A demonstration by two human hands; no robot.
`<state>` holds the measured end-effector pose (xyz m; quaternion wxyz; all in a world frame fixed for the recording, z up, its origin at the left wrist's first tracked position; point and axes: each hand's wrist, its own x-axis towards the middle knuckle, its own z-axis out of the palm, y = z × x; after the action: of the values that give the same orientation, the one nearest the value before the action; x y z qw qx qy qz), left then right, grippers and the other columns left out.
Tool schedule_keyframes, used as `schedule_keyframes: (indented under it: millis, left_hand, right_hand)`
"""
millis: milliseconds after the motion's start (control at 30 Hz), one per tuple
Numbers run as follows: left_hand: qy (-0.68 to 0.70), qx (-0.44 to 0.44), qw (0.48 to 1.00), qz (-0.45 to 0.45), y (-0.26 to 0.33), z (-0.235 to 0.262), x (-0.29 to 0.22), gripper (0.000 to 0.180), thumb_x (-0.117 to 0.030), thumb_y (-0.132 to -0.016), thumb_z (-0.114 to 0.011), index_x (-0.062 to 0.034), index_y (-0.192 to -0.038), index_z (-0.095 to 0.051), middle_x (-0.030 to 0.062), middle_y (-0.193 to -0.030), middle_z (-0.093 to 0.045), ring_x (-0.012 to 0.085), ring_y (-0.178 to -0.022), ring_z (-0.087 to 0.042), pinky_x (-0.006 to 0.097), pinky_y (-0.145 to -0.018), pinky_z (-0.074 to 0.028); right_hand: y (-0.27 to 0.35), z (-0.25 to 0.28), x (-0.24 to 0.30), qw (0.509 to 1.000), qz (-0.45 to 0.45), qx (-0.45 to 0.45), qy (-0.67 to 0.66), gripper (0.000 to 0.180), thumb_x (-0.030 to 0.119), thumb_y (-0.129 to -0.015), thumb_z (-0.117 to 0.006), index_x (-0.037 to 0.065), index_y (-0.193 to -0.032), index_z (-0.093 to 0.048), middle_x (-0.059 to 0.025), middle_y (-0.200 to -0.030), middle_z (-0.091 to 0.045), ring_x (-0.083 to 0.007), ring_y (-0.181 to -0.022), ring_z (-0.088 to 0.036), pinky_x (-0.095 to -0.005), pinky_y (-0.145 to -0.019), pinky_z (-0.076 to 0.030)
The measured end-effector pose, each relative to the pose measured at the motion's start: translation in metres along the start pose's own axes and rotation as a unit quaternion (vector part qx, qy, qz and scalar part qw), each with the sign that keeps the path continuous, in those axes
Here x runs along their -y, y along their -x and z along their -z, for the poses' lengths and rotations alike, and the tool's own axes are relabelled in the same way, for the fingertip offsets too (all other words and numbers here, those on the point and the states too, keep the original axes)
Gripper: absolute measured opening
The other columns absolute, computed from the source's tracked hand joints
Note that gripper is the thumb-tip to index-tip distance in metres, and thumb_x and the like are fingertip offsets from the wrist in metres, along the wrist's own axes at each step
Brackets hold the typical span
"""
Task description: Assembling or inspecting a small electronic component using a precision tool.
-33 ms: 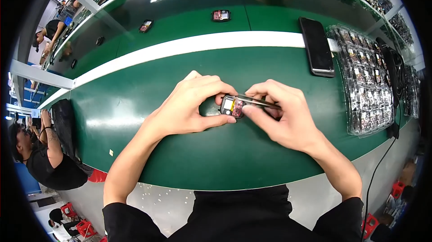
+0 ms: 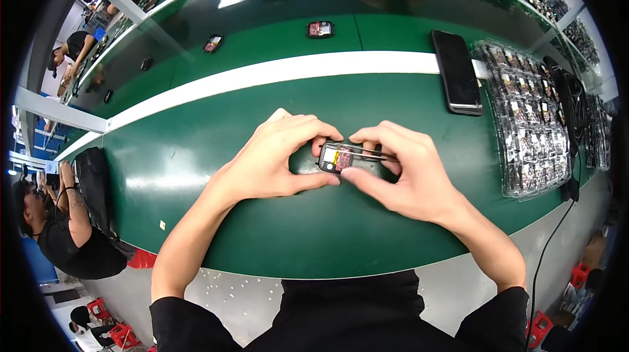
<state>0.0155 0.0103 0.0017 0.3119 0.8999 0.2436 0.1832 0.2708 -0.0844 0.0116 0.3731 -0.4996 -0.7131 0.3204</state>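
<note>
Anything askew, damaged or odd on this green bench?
Nothing stands out. Both hands, left and right, hold a small open device with tweezers over it; the phone and parts tray lie flat.

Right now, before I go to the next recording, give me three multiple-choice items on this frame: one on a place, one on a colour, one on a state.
1. Where does the phone lie?
A. by the person's left elbow
B. far right, beside the clear trays
C. in the left hand

2. What colour is the stripe along the belt?
A. white
B. yellow
C. red

3. How is the small module held?
A. lying alone on the belt
B. between both hands, with tweezers on it
C. stacked on the phone

Key:
1 B, it lies next to the trays.
2 A, a white band crosses the green.
3 B, the left hand and right hand pinch it.
</note>
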Motion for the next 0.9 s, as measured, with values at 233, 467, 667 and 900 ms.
schedule_keyframes:
  millis: [233,467,667,900]
  left_hand:
    - [0.078,0.041,0.995,0.051,0.001,0.014,-0.010,0.086,-0.018,-0.072,-0.094,-0.0165,-0.153,-0.066,-0.0042,-0.105,-0.072,0.0164,-0.086,-0.050,0.034,-0.093,-0.042]
    - [0.117,-0.027,0.990,0.077,-0.015,0.019,-0.001,0.056,-0.005,-0.084,-0.090,-0.0051,-0.138,-0.073,0.0059,-0.121,-0.073,0.0107,-0.085,-0.059,0.028,-0.079,-0.050]
    - [-0.135,-0.148,0.980,0.021,-0.066,0.027,0.034,0.058,-0.018,-0.094,-0.086,-0.0079,-0.148,-0.065,0.0127,-0.151,-0.064,0.0363,-0.137,-0.061,0.046,-0.113,-0.051]
    - [-0.189,-0.140,0.971,0.048,-0.127,0.022,0.069,0.051,-0.023,-0.101,-0.080,-0.0056,-0.147,-0.065,0.0134,-0.143,-0.068,0.0368,-0.133,-0.063,0.048,-0.111,-0.052]
  right_hand:
    - [0.004,-0.014,-0.011,0.989,0.062,-0.010,0.132,0.041,0.027,-0.086,-0.091,0.003,-0.114,-0.075,-0.0098,-0.099,-0.072,-0.0316,-0.074,-0.075,-0.0434,-0.064,-0.059]
    - [0.011,0.062,0.005,0.968,0.103,-0.145,0.179,0.039,0.028,-0.081,-0.091,0.005,-0.105,-0.071,-0.0098,-0.098,-0.071,-0.0344,-0.072,-0.074,-0.0449,-0.064,-0.058]
    - [0.003,0.206,-0.026,0.881,-0.072,-0.322,0.340,0.043,0.035,-0.078,-0.090,0.002,-0.104,-0.079,-0.0127,-0.086,-0.075,-0.0304,-0.080,-0.075,-0.0431,-0.078,-0.060]
    - [0.022,0.333,-0.109,0.800,-0.307,-0.320,0.405,0.057,0.055,-0.080,-0.091,0.003,-0.103,-0.085,-0.0159,-0.092,-0.084,-0.0324,-0.093,-0.083,-0.0452,-0.091,-0.063]
